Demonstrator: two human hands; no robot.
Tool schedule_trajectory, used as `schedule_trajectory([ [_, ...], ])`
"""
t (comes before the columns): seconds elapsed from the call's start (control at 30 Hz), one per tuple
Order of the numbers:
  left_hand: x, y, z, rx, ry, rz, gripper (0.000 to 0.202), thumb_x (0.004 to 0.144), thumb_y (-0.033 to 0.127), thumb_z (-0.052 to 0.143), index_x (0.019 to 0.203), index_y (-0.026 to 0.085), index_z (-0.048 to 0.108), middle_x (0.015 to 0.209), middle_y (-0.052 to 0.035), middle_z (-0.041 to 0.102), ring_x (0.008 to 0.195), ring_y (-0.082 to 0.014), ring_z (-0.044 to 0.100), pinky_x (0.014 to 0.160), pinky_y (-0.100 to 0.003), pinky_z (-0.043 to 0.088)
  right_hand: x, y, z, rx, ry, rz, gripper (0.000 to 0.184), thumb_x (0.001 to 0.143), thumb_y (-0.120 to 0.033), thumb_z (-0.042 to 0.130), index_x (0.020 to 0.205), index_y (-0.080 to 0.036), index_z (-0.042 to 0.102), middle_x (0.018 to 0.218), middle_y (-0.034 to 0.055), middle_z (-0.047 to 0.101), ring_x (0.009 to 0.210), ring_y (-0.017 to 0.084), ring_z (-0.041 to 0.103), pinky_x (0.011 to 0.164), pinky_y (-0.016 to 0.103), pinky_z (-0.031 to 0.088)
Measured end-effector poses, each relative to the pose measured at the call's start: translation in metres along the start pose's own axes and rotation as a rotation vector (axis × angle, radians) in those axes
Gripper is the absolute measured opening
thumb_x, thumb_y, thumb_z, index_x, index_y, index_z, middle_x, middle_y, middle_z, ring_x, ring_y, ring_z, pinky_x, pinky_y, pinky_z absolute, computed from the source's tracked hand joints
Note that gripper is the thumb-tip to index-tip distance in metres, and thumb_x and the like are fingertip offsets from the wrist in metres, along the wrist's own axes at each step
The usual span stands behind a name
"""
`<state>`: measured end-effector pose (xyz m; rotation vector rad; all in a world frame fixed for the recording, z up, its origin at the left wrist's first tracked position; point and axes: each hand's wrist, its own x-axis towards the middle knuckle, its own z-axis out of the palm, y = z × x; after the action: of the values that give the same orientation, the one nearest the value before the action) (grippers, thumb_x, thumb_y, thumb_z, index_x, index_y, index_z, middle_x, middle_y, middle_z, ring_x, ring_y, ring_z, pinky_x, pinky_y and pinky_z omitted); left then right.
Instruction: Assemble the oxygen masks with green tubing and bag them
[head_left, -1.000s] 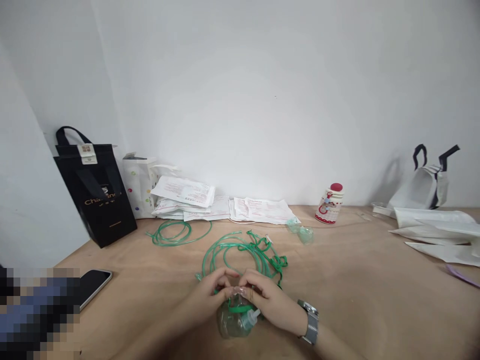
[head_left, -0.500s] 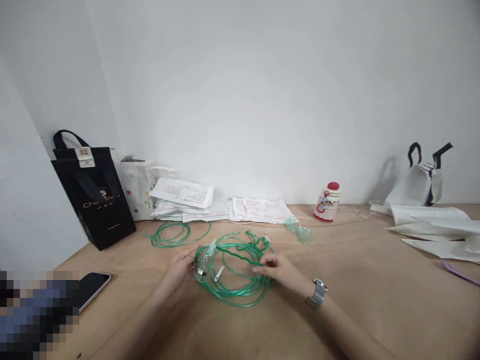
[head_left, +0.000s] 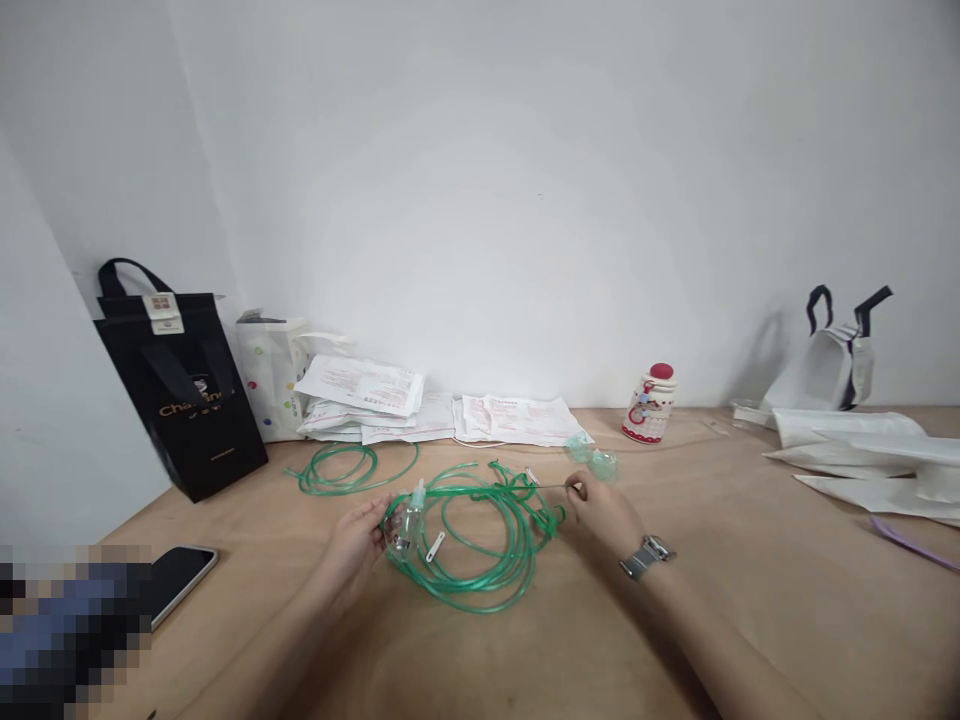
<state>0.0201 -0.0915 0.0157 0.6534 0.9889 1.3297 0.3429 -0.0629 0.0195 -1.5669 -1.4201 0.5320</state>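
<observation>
My left hand (head_left: pixel 358 545) grips the side of a clear oxygen mask (head_left: pixel 403 530) with a pale green connector on top. From the mask a green strap (head_left: pixel 459 491) runs rightward, taut, thinning to a fine line near my right hand (head_left: pixel 606 508). The fingertips of that hand are pinched on the strap's end. Beneath and between both hands lies coiled green tubing (head_left: pixel 480 585). A small white clip (head_left: pixel 436 547) with a slot rests beside the mask. Loose green strap (head_left: pixel 551 520) is bunched at the coil's right side.
Behind lie another tubing coil (head_left: pixel 337 470), printed white packets (head_left: pixel 367 385) and two clear green-tinted pieces (head_left: pixel 602 463). A black bag (head_left: pixel 187 400) and a phone (head_left: pixel 184 578) are at left. A red-capped bottle (head_left: pixel 649 405) and white wrappers (head_left: pixel 855 445) are at right.
My right hand has moved right and slightly away from me, drawing the green strap out straighter. My left hand stays on the mask.
</observation>
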Motion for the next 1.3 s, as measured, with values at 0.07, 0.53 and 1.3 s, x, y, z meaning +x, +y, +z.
schedule_trajectory([
  [0.07,-0.004,0.0,0.002,0.018,-0.05,-0.027,0.013,0.076,0.01,0.053,0.076,0.011,0.066,0.071,-0.006,0.07,0.06,-0.0124,0.061,0.054,-0.02,0.046,0.002,0.001,0.0,0.156,0.009,0.054,0.005,0.065,-0.014,0.057,0.066,-0.018,0.059,0.051,-0.0007,0.056,0.051,0.014,0.053,0.05,0.026,0.038],
  [0.53,-0.013,-0.005,0.008,0.185,-0.206,-0.074,0.018,0.063,0.021,0.069,0.078,0.01,0.068,0.069,-0.0062,0.068,0.061,-0.014,0.059,0.057,-0.022,0.043,0.024,0.024,-0.015,1.045,0.13,0.384,0.023,0.08,-0.005,0.043,0.065,-0.018,0.054,0.068,0.0011,0.063,0.061,0.008,0.062,0.06,0.018,0.054],
  [1.3,-0.011,0.0,0.01,-0.107,-0.057,-0.171,0.016,0.076,0.008,0.043,0.071,0.011,0.058,0.071,-0.0065,0.066,0.063,-0.0139,0.063,0.061,-0.025,0.05,-0.001,-0.016,-0.008,1.094,-0.052,0.33,0.018,0.069,0.002,0.051,0.07,-0.014,0.057,0.075,0.0028,0.058,0.04,0.002,0.038,0.029,0.01,0.033],
])
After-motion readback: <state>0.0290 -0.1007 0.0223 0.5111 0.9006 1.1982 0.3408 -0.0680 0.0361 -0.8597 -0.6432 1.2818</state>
